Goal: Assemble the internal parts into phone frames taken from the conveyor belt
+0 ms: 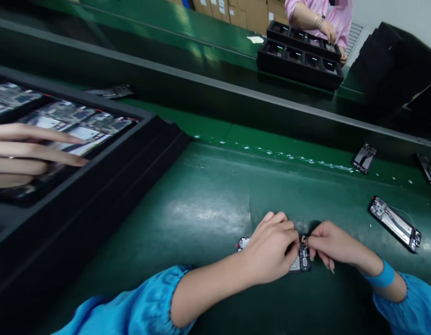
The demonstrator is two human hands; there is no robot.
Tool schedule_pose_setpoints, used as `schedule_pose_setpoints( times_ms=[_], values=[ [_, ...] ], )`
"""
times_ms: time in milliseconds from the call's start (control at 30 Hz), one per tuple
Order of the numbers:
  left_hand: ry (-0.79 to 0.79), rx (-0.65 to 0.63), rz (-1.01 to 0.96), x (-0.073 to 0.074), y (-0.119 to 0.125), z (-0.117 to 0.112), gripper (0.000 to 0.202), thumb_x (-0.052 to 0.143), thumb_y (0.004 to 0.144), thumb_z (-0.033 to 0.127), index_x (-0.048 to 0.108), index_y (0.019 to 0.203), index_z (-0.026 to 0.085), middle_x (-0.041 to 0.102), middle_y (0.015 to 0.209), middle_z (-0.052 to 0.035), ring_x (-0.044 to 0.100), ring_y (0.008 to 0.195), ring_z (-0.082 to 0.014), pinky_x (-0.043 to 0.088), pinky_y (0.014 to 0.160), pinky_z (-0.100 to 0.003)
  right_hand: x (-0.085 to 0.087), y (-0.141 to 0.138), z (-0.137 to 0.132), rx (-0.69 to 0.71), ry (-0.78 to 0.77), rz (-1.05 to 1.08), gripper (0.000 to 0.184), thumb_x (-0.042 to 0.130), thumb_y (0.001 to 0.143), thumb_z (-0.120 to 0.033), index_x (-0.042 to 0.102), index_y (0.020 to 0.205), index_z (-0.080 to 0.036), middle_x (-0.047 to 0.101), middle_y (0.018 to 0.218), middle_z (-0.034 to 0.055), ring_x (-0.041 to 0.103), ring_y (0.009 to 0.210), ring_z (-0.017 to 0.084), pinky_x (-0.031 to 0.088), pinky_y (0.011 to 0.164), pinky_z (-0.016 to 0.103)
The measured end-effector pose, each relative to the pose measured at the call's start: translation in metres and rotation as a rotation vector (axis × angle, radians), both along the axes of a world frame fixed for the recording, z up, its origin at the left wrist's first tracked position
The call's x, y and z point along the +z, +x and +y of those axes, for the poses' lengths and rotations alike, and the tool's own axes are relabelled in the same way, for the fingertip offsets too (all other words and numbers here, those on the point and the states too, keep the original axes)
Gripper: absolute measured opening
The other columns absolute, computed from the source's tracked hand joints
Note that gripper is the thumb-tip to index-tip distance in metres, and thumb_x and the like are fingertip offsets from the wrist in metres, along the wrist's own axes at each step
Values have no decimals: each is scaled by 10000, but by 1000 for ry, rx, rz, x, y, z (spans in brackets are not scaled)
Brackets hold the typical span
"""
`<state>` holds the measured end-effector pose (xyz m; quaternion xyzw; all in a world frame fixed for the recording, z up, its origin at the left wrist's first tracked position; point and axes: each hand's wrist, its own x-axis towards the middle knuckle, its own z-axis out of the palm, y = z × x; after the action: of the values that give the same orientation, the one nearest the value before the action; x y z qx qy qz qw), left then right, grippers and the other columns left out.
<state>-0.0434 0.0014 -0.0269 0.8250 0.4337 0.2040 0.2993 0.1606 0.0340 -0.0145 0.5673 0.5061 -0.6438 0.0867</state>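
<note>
An opened phone (305, 263) with a bare circuit board lies on the green mat, and much of it is covered by my hands. My left hand (274, 247) rests across its middle, fingers curled over it and holding it down. At the phone's right end my right hand (325, 243) is closed, thumb and forefinger pinched at the board's upper edge. Whatever sits in that pinch is too small to make out. Farther right another opened phone (395, 224) lies with a thin wire beside it.
A black foam tray (131, 160) of opened phones stands at left, a co-worker's hand (37, 149) over it. Phone parts (364, 158) lie along the grey rail (215, 83). Beyond it, a person in pink (320, 21) handles black trays (299, 65).
</note>
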Motion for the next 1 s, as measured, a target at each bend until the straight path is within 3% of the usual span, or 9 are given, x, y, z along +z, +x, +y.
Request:
schedule_pose_setpoints(
  times_ms=[333, 1000],
  values=[
    [45, -55, 65, -3, -1, 7, 143, 500, 958, 165, 611, 871, 184, 603, 906, -35, 481, 899, -200, 311, 757, -361, 2, -4, 4, 35, -26, -62, 280, 501, 849, -171, 619, 595, -156, 536, 379, -35, 495, 291, 87, 283, 266, 119],
    [152, -74, 159, -6, 8, 8, 136, 473, 984, 195, 565, 886, 176, 607, 942, -62, 479, 886, -220, 327, 750, -377, 4, 2, 1, 17, -31, -61, 270, 544, 852, -234, 614, 605, -153, 530, 379, -32, 486, 291, 87, 304, 279, 123]
  ],
)
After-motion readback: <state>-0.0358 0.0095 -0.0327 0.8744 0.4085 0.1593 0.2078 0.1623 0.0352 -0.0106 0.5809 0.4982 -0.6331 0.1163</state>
